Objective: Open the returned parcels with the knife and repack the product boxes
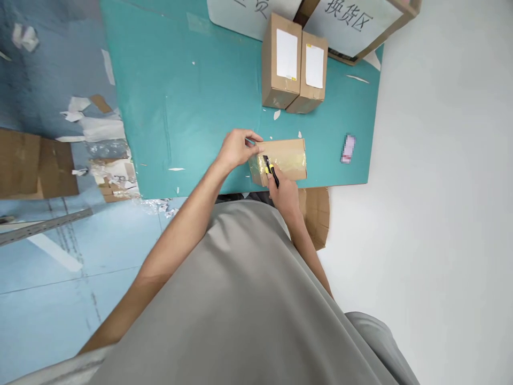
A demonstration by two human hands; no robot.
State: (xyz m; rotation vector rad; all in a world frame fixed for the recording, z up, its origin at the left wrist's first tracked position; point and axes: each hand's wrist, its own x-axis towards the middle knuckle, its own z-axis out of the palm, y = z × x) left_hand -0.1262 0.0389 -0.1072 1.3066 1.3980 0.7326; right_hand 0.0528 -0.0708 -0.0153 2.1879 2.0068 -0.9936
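Observation:
A small cardboard box (287, 153) lies near the table's front edge, with shiny clear tape across its top and left end. My left hand (239, 147) grips the box's upper left corner, fingers and thumb bent over the edge. In my right hand (285, 193) is a yellow and black utility knife (272, 170). Its tip points away from me, over the taped left part of the box. Whether the blade touches the tape I cannot tell.
Two labelled cardboard boxes (281, 64) stand farther back on the green table (188, 107), before larger bins with handwritten signs (348, 21). A blurred pink object (348, 148) lies right. Paper and plastic scraps (106, 133) litter the left side. An open carton (316, 216) sits below the table edge.

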